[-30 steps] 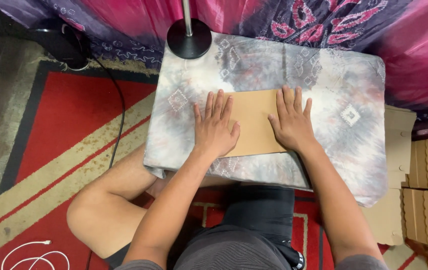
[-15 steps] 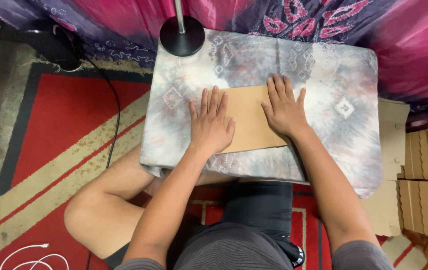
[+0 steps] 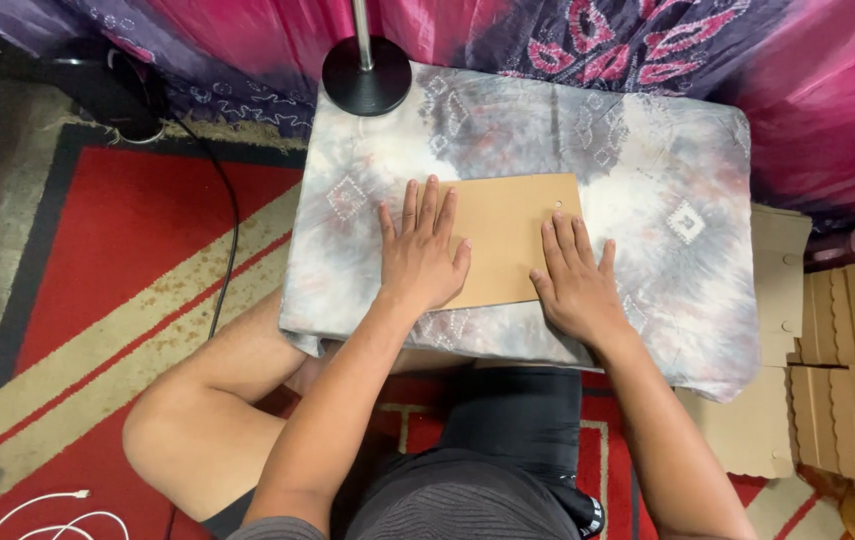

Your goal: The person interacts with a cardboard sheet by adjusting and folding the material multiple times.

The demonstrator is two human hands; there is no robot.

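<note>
A flat brown cardboard sheet (image 3: 506,232) lies on a low table covered with a grey tie-dye cloth (image 3: 648,140). My left hand (image 3: 420,250) presses flat on the sheet's left part, fingers spread and pointing away from me. My right hand (image 3: 576,280) lies flat over the sheet's lower right corner, partly on the cloth. Neither hand grips anything. A small hole shows near the sheet's upper right corner.
A black round lamp base (image 3: 366,84) with a metal pole stands at the table's far left. Stacks of flat cardboard pieces (image 3: 848,330) lie on the floor at right. A black cable (image 3: 230,230) crosses the red rug; a white cable (image 3: 58,512) lies lower left.
My right hand has slid down toward me from the sheet's upper right to its lower right corner. The left hand stays pressed on the left part.
</note>
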